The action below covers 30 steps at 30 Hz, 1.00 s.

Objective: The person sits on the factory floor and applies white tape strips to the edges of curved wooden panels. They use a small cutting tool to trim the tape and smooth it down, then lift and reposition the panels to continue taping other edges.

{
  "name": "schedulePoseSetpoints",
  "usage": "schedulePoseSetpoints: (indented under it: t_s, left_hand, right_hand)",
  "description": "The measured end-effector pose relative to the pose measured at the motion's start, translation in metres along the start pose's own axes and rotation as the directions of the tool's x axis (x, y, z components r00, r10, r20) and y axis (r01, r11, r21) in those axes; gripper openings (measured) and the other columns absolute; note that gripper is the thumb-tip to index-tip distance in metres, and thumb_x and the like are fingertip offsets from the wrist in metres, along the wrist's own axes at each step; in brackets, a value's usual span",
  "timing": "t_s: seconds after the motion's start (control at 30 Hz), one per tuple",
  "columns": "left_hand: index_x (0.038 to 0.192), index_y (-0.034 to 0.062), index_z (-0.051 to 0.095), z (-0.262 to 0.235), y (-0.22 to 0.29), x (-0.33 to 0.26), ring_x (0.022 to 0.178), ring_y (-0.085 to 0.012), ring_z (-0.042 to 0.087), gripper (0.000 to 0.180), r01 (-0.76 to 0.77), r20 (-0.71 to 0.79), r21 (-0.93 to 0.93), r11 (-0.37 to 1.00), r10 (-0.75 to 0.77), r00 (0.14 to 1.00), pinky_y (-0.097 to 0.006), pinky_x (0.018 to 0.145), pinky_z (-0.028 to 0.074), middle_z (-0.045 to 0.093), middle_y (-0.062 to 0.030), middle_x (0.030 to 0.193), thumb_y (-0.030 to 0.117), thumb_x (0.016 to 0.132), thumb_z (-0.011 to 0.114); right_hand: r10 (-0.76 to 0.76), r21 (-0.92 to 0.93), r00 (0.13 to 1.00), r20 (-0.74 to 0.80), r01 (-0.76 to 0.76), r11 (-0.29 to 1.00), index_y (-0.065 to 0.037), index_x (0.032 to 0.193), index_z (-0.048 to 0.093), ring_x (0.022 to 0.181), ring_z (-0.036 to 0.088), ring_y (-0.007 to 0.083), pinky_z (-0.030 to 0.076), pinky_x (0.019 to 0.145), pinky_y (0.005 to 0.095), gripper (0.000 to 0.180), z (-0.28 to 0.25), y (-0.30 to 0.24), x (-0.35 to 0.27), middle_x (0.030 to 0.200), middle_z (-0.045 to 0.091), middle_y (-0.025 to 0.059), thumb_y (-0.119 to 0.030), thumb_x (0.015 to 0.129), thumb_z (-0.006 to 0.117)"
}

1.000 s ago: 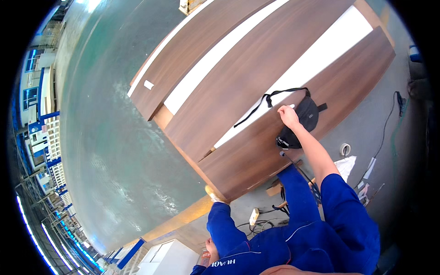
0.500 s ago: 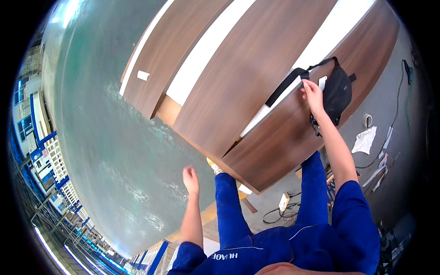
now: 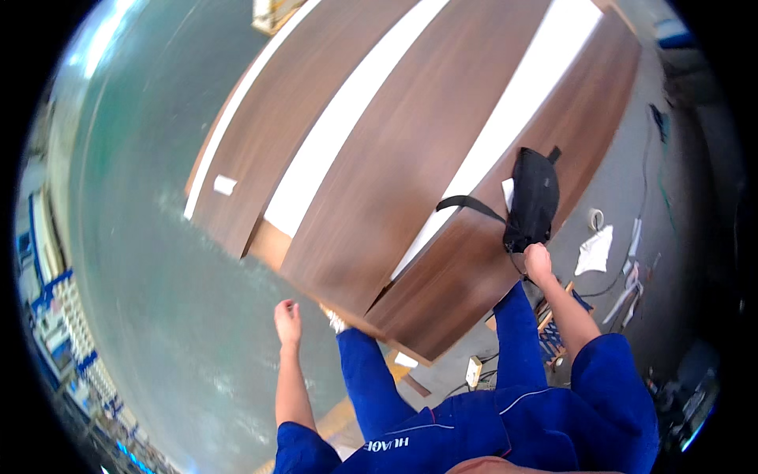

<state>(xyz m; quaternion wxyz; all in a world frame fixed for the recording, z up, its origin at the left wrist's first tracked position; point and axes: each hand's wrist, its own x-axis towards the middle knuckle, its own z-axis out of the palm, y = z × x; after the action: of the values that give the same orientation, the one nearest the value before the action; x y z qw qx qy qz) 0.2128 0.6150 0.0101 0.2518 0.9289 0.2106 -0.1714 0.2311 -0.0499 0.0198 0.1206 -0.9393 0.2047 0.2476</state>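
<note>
One black bag (image 3: 535,197) | long axis points forward | right hand (image 3: 538,264): curled, grip unclear | left hand (image 3: 288,322): loosely apart

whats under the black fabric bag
The black fabric bag lies on a long brown panel; a small white piece shows at the bag's left edge. Anything beneath is hidden.

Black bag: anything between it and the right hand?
Nothing visible. The right hand is right at the near end of the black bag; whether it grips anything there is unclear. The wide strap lies off to the left, out of the way.
</note>
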Motion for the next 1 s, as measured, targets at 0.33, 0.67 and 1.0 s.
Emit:
schedulePoseSetpoints:
  t_s: [0.33, 0.67, 1.0]
  left_hand:
    - [0.123, -0.0033, 0.049, 0.002, 0.010, 0.156, 0.114, -0.0344, 0.050, 0.085, 0.053, 0.452, 0.057, 0.997, -0.073, 0.889, -0.042, 0.097, 0.041, 0.053, -0.0220, 0.120, 0.052, 0.066, 0.077]
    - [0.103, -0.0040, 0.058, 0.052, 0.032, 0.200, 0.099, -0.0378, 0.056, 0.071, 0.029, 0.378, -0.074, 0.997, 0.001, 0.926, -0.043, 0.090, 0.041, 0.061, -0.0243, 0.105, 0.063, 0.089, 0.039]
    - [0.110, -0.0068, 0.057, 0.044, 0.051, 0.207, 0.099, -0.0361, 0.060, 0.078, -0.012, 0.557, 0.008, 1.000, 0.006, 0.831, -0.041, 0.085, 0.045, 0.062, -0.0267, 0.104, 0.063, 0.075, 0.062]
  right_hand:
    - [-0.157, -0.327, 0.987, 0.015, 0.154, 0.933, -0.002, 0.089, 0.066, 0.084, 0.067, 0.0338, 0.054, 0.074, 0.0401, 0.029, -0.044, -0.222, 0.079, 0.091, 0.068, 0.0187, -0.027, 0.088, 0.053]
    - [0.099, 0.059, 0.970, -0.220, -0.088, 0.994, 0.022, 0.135, 0.013, 0.136, 0.007, 0.0526, 0.010, 0.113, 0.0517, 0.091, 0.123, -0.322, 0.097, 0.140, 0.009, 0.0455, -0.051, 0.091, 0.045]
    - [0.152, -0.149, 0.974, 0.167, -0.127, 0.981, 0.009, 0.143, -0.007, 0.135, -0.018, 0.0511, -0.009, 0.110, 0.0555, 0.119, 0.089, -0.334, 0.085, 0.143, -0.014, 0.0408, -0.080, 0.077, 0.037]
